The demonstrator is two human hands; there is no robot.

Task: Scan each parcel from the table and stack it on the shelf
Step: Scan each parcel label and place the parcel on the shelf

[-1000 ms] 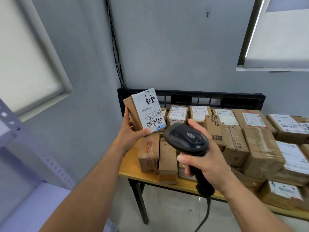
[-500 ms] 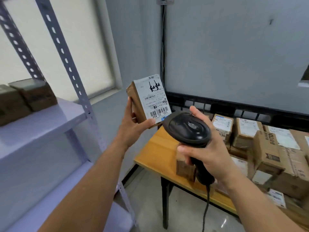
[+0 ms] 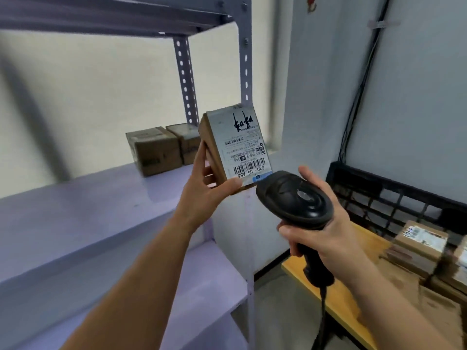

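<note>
My left hand (image 3: 202,195) holds a small brown parcel (image 3: 235,145) upright, its white barcode label facing me. My right hand (image 3: 326,236) grips a black handheld scanner (image 3: 295,200) by its handle, the head just below and right of the parcel's lower corner. The parcel hangs in the air in front of the right end of the lilac metal shelf (image 3: 75,205). Two brown boxes (image 3: 161,147) stand side by side at the back of that shelf level, behind my left hand.
A perforated shelf upright (image 3: 245,59) rises directly behind the held parcel. At the lower right, a wooden table (image 3: 346,311) carries more labelled parcels (image 3: 419,241) in front of a black crate wall (image 3: 394,193). Cables (image 3: 358,97) run down the grey wall.
My view has swung left from the table to the shelf. Both hands have travelled with it, still holding the parcel and the scanner close together.
</note>
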